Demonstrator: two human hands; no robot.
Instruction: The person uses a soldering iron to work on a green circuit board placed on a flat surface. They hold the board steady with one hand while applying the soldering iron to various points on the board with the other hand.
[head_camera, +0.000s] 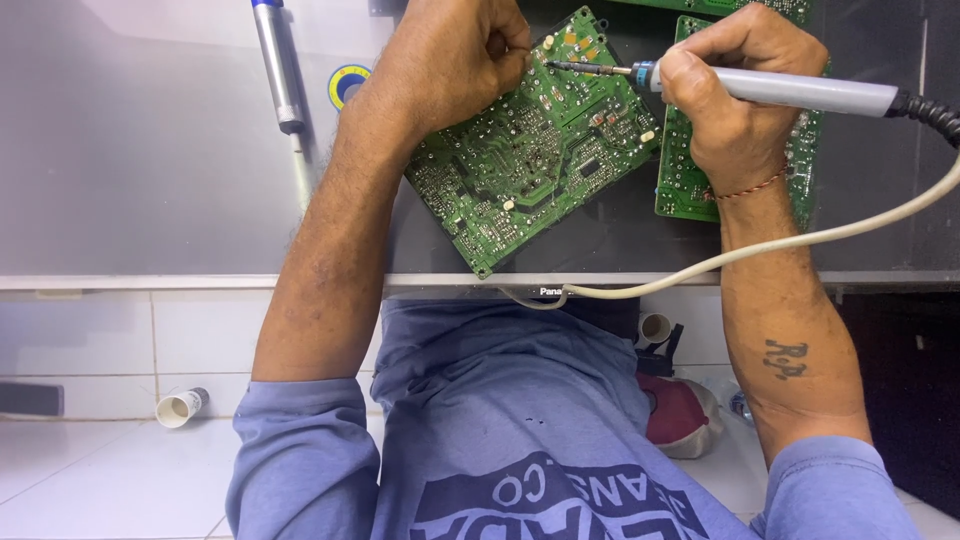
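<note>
While the green circuit board (530, 150) lies tilted on the dark panel (600, 240), its solder side faces up and one corner reaches toward the panel's near edge. It looks light, thin and stiff, with fine joints and small parts that would likely suffer under pressure; the bare edges and corners seem the safest places to take hold, not the populated middle.

At its upper edge the left hand (455, 60) is curled closed, fingertips pinched together on something too small to make out, right beside the iron's tip. The right hand (735, 95) is wrapped firmly around the grey handle of a soldering iron (770, 88), held like a pen, with the dark metal tip touching or almost touching the board near its top corner. A pale cable (760, 250) runs from the iron's rear across the panel and over its near edge.

Under the right hand a second green board (680, 170) lies just beside the first. Further left, on the grey sheet (130, 150), rests a slim metal tool with a blue cap (277, 65), and next to it a round yellow-and-blue disc (347, 83). Below, on the white tiled floor (90, 470), lies a small white tube (182, 407).
</note>
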